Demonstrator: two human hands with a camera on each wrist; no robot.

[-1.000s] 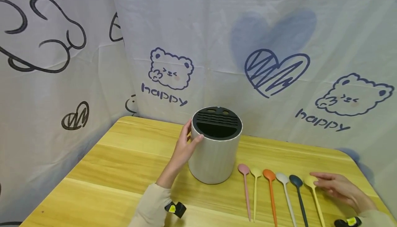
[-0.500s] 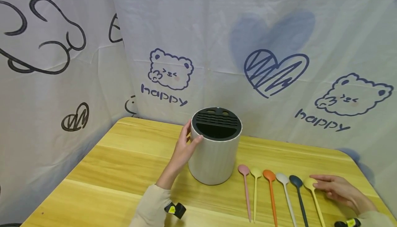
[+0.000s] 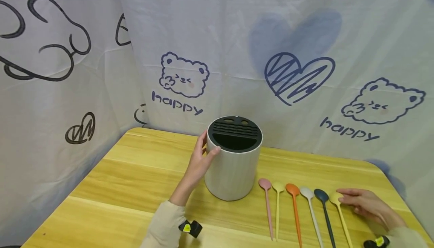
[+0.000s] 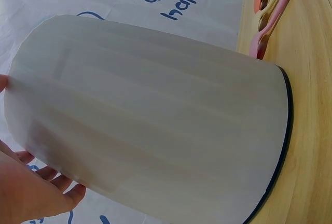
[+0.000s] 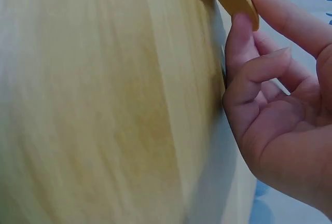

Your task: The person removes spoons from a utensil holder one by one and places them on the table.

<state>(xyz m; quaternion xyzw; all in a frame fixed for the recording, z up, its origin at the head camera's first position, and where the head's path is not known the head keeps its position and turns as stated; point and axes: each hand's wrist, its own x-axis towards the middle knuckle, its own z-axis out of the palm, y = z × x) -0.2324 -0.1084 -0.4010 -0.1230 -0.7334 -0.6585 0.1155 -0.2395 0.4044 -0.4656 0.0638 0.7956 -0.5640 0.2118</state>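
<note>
A white cylindrical utensil holder [image 3: 232,174] with a black slotted top stands upright on the table. My left hand [image 3: 199,161] grips its upper left side, thumb at the front and the other fingers behind. Close up in the left wrist view, fingertips touch the holder's wall [image 4: 155,115]. On the right, my right hand [image 3: 367,204] pinches the bowl of the rightmost yellow spoon [image 3: 343,218] between thumb and index finger. In the right wrist view the spoon's bowl [image 5: 236,1] sits between those fingertips, with the other fingers bent.
Left of the held spoon lie a dark blue spoon [image 3: 325,214], a white spoon [image 3: 312,212], an orange spoon [image 3: 296,210], a second yellow spoon [image 3: 277,210] and a pink spoon [image 3: 268,206], in a row. A printed curtain [image 3: 237,52] hangs behind the wooden table [image 3: 135,176].
The head view has shifted slightly. Both hands, the utensil holder and the spoons keep about the same places relative to each other.
</note>
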